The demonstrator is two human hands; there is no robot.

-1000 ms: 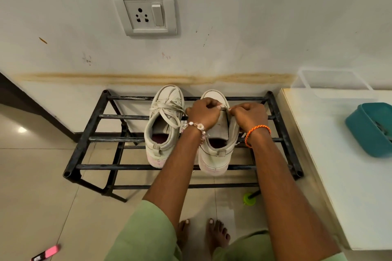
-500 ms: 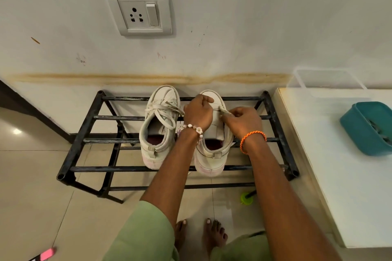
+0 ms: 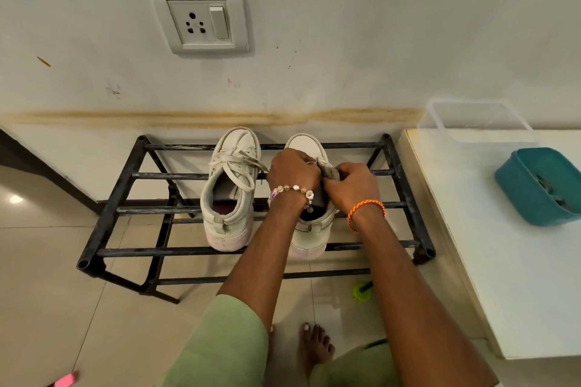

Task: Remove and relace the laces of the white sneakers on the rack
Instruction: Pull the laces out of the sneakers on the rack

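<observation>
the wall point(image 3: 345, 41) with its socket point(image 3: 198, 19) fills the top of my view, and the worktop point(image 3: 503, 261) runs down the right with a teal tub point(image 3: 540, 185) and a clear box point(image 3: 478, 122) on it. the black rack point(image 3: 107, 214) stands on the tiled floor against the wall, both white sneakers on its bars, toes to the wall and just beside each other.

the left sneaker point(image 3: 229, 198) is laced, its ends lying loose over the tongue. the right sneaker point(image 3: 309, 236) is the one being worked, and both hands sit right over its throat.

the change i see: a second ago the two hands were level, pinching a lace end between them near the toe; now they have come back toward the heel and closed up together. the left hand point(image 3: 292, 171) is curled tight, knuckles up, on the top of the shoe's throat. the right hand point(image 3: 352, 187) is curled round the grey tongue point(image 3: 330, 170), pulling it up. whether either hand has hold of the lace itself, i cannot tell; the fingers hide it.

my read is that the lace is through another pair of eyelets, and the tongue is being straightened before the next crossing. so this shoe is partway laced; how many eyelets remain is hidden.
</observation>
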